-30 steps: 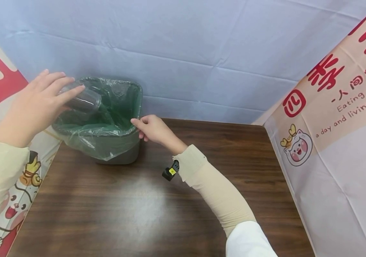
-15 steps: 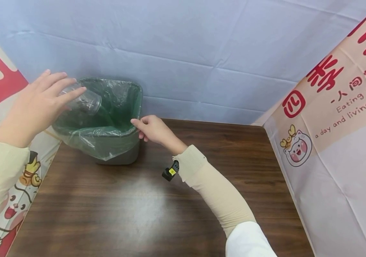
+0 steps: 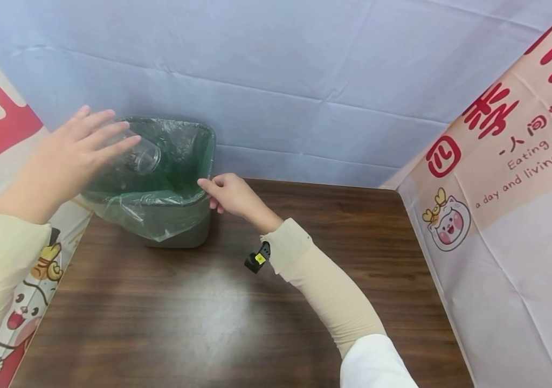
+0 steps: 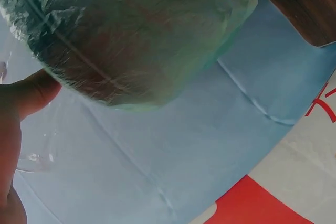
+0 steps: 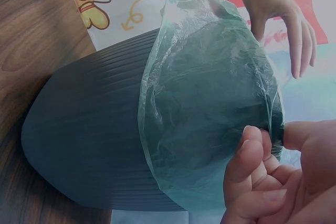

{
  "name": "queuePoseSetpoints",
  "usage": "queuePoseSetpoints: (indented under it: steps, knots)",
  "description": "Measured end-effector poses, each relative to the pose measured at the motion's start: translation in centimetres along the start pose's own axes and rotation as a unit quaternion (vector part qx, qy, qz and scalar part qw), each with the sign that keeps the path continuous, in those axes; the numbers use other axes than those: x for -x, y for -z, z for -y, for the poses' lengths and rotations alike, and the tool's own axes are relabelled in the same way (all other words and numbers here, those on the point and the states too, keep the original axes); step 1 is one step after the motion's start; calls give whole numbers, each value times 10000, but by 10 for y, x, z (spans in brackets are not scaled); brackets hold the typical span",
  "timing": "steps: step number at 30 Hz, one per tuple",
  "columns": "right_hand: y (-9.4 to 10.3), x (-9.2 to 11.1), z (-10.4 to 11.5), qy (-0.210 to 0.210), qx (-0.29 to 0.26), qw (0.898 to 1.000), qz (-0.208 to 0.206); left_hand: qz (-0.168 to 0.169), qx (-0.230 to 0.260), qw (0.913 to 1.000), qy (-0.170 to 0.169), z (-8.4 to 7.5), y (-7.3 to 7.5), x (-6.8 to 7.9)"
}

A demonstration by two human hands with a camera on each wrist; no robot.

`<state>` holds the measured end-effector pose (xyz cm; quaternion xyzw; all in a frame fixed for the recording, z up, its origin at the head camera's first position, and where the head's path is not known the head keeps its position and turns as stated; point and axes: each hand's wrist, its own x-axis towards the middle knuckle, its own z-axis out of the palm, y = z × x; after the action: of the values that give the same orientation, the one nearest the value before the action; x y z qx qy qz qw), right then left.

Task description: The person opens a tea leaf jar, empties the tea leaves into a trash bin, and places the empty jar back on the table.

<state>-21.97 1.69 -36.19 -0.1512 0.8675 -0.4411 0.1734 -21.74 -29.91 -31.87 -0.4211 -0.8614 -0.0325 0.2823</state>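
My left hand (image 3: 69, 153) holds a clear plastic cup (image 3: 147, 156), tipped on its side with its open end over the bin's mouth. In the left wrist view the cup (image 4: 39, 153) shows beyond the thumb (image 4: 37, 92), close to the bag's edge. The grey ribbed bin (image 3: 186, 237) stands upright on the table, lined with a thin green plastic bag (image 3: 159, 223) folded out over its rim. At the near right corner, my right hand (image 3: 232, 195) pinches the bag at the rim between thumb and fingers, clearly seen in the right wrist view.
The brown wooden table (image 3: 266, 334) extends in front and to the right of the bin. A pale blue cloth wall (image 3: 305, 108) rises close behind it. Printed panels border the left and right sides. A black camera strap (image 3: 259, 258) hangs at my right wrist.
My left hand has shifted a little to the right with the cup, bringing it further over the bin. My right hand keeps its place at the rim.
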Motion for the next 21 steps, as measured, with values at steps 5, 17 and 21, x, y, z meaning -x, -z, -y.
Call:
queuePoseSetpoints:
  steps: [5,17,21]
  knots:
    - [0,0,0,-19,-50,10000,21,154,-3,9999,-5,-2,0,-1]
    - [1,0,0,-5,-37,10000,12,353,146,9992,63,-1,-1,0]
    - [0,1,1,-10,-62,10000,23,471,110,9986,210,1,-3,0]
